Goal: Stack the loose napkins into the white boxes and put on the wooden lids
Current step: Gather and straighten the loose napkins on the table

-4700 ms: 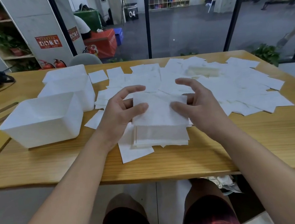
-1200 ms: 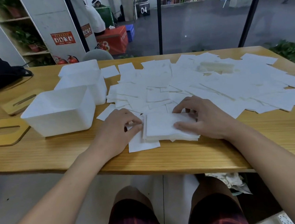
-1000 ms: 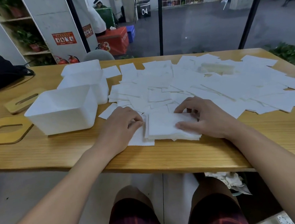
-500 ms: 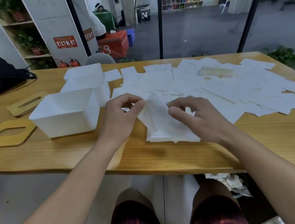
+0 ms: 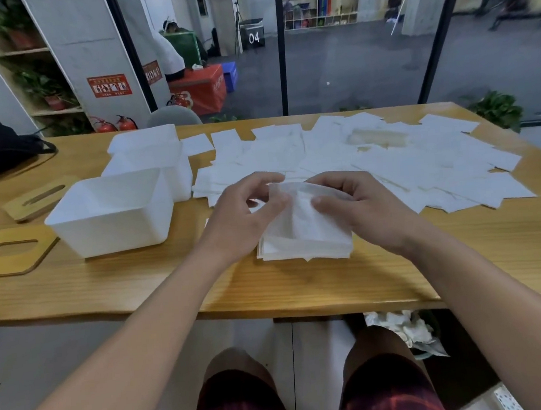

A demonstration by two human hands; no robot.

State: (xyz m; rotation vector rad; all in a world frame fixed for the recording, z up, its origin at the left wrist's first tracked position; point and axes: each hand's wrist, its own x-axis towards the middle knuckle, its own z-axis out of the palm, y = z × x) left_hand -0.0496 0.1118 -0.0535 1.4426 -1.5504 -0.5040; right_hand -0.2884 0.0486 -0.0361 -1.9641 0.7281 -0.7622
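On the long wooden table [image 5: 73,287], both hands pinch the top sheet of a neat white napkin stack [image 5: 304,237]: left hand [image 5: 247,213], right hand [image 5: 357,207]. Left of them, the empty white plastic boxes [image 5: 109,212] and slotted wooden lids [image 5: 11,252] wait; beyond, loose white napkins [image 5: 390,165] remain unstacked.

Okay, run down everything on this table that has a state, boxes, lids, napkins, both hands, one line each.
Nearest white box: open, no lid, looks empty.
Two farther white boxes: lidless, contents unclear.
Near wooden lid: flat on table, off the boxes.
Far wooden lid: flat on table, off the boxes.
Napkin stack: piled at table edge, not boxed.
Top napkin: lifted, pinched by both hands.
Loose napkins: scattered.
Left hand: pinching napkin.
Right hand: pinching napkin.
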